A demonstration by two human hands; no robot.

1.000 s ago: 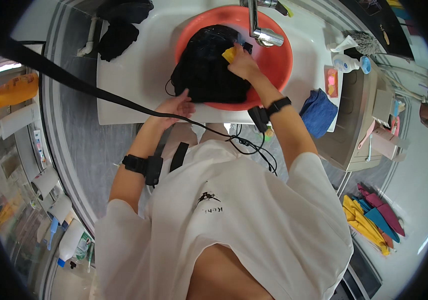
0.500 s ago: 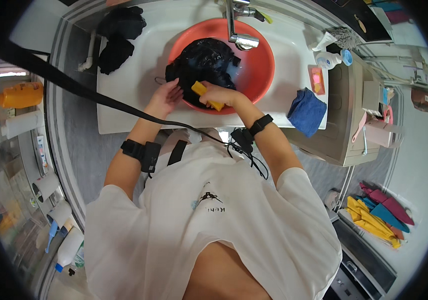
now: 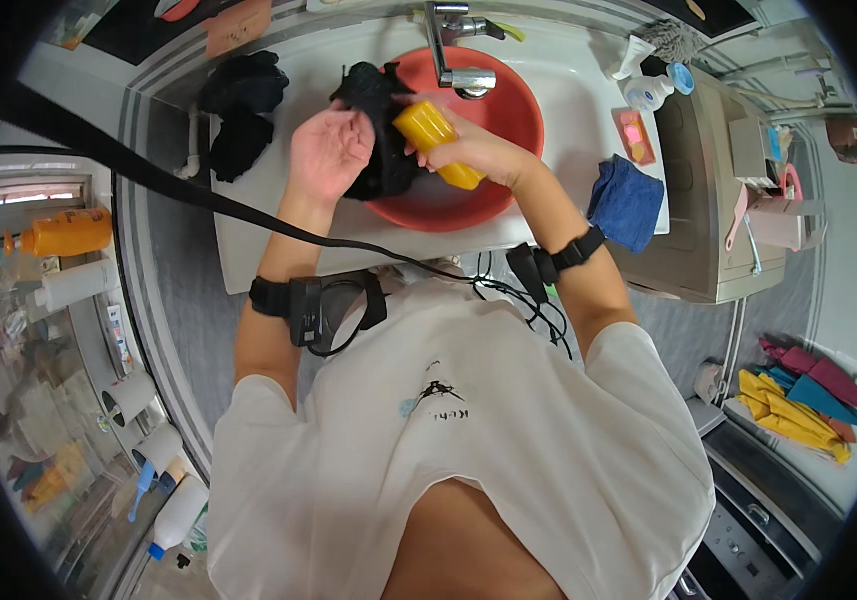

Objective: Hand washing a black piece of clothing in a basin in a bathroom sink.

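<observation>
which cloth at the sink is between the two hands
The black cloth at the left side of the red basin, between left hand and right hand; the blue cloth lies further right, the other black cloths further left.

A person's left hand [image 3: 331, 155], by the basin's near left rim a second ago, is now lifted in front of the black cloth [image 3: 388, 165], its palm turned up and fingers curled. The cloth, earlier spread across much of the red basin [image 3: 510, 115], is now bunched at the left and hangs past the rim, baring more of the inside. The right hand [image 3: 478, 150] has raised the yellow bar [image 3: 438, 145], held low against the cloth half a second before.
</observation>
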